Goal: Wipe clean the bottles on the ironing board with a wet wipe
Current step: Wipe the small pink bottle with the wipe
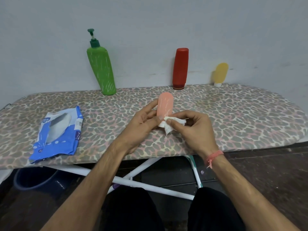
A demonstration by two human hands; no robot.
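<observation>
My left hand [143, 120] holds a small pink bottle [165, 104] upright over the middle of the leopard-print ironing board [233, 114], fingers and thumb around its lower part. My right hand [191, 125] pinches a crumpled white wet wipe [168, 126] against the bottle's lower end. A green pump bottle [101, 70], a red bottle [180, 69] and a small yellow tube [220, 74] stand at the board's far edge against the wall.
A blue wet-wipe pack [58, 130] lies on the board's left part. Below the board I see its white legs [143, 184], a dark blue bucket [33, 179] at the left, and my knees in black trousers.
</observation>
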